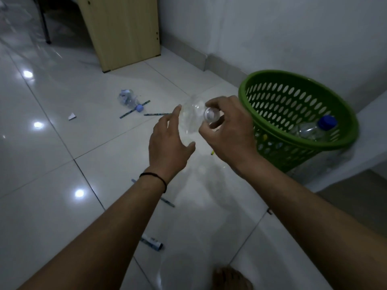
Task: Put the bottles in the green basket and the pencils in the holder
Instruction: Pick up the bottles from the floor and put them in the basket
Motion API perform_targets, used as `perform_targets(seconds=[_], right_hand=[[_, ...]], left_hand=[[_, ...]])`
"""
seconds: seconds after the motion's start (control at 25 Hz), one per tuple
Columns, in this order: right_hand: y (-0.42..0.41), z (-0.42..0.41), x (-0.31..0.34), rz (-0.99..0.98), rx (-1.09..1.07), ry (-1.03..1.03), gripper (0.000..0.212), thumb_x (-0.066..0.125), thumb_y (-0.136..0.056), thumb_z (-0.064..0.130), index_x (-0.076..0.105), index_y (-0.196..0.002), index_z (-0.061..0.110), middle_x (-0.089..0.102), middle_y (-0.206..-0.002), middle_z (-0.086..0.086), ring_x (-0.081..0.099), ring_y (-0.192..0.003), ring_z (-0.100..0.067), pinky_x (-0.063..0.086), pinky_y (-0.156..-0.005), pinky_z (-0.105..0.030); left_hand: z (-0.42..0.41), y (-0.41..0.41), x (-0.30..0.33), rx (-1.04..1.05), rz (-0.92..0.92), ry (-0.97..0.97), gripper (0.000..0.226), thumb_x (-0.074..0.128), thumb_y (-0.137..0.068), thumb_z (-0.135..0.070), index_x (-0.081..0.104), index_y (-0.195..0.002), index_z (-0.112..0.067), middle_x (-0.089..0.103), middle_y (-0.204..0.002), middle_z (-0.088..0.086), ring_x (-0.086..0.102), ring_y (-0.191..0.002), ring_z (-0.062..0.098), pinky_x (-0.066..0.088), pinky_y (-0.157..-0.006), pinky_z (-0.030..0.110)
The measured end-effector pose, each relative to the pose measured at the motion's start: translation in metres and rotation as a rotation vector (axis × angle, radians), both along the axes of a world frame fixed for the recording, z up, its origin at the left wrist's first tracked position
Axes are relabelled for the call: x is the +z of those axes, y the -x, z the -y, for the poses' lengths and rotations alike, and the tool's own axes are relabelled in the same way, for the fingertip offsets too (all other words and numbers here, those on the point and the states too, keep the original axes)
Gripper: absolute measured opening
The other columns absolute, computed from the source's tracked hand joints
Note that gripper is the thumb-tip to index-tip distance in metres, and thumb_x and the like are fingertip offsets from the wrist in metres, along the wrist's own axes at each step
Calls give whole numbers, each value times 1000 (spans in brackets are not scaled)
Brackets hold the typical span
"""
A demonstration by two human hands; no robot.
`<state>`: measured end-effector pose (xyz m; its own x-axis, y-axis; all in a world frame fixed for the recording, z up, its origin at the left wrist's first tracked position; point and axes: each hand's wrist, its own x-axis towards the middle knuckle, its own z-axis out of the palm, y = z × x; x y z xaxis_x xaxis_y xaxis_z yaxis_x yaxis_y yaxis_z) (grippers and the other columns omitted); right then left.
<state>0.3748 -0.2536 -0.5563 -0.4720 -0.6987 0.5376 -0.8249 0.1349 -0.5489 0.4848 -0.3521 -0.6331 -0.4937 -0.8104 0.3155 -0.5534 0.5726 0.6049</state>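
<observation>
Both forearms extended fwd, bare. L hand point(169, 141): palm turned inward, fingers curved round the side of a clear bottle point(191, 118), thumb below; black band on L wrist. R hand point(227, 130): fingers curled, pinching the bottle's neck end from above. Hands close, not touching.

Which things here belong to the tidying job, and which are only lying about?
Job:
clear bottle, held in both hands
green basket
blue-capped bottle inside the basket
crushed bottle on the floor
pencils

Lying about:
paper scrap
wooden cabinet
</observation>
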Motion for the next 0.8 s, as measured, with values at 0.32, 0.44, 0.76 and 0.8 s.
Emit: perform_targets(seconds=[0.32, 0.44, 0.76, 0.8], right_hand=[[40, -49, 31, -109, -360, 158, 28, 72, -79, 15, 62, -104, 8, 54, -108, -10, 46, -85, -7, 35, -67, -2], [56, -65, 28, -89, -438, 91, 27, 70, -81, 12, 61, -106, 11, 53, -113, -10, 49, -88, -10, 34, -65, 1], [43, -63, 13, -213, -384, -97, 40, 70, -82, 29, 62, -120, 22, 53, -121, -2, 55, -88, -9, 48, -67, -23], [37, -57, 10, -228, -352, -106, 38, 70, -83, 30, 64, -119, 21, 56, -118, -1, 52, -87, -7, 48, -67, -23]], left_hand=[[-43, 54, 25, -51, 10, 27, 47, 66, -82, -45, 59, -126, -30, 59, -127, -1, 52, -119, 22, 47, -90, 36], [-56, 66, 24, -100, -11, 29, 45, 65, -83, -45, 61, -124, -29, 61, -124, 0, 53, -116, 23, 47, -90, 37], [-59, 61, 24, -82, 36, 70, 40, 63, -84, -47, 63, -121, -29, 65, -117, 0, 57, -108, 24, 50, -85, 38], [-56, 57, 24, -64, 44, 77, 40, 63, -85, -47, 63, -120, -29, 65, -115, 0, 58, -107, 24, 50, -84, 37]])
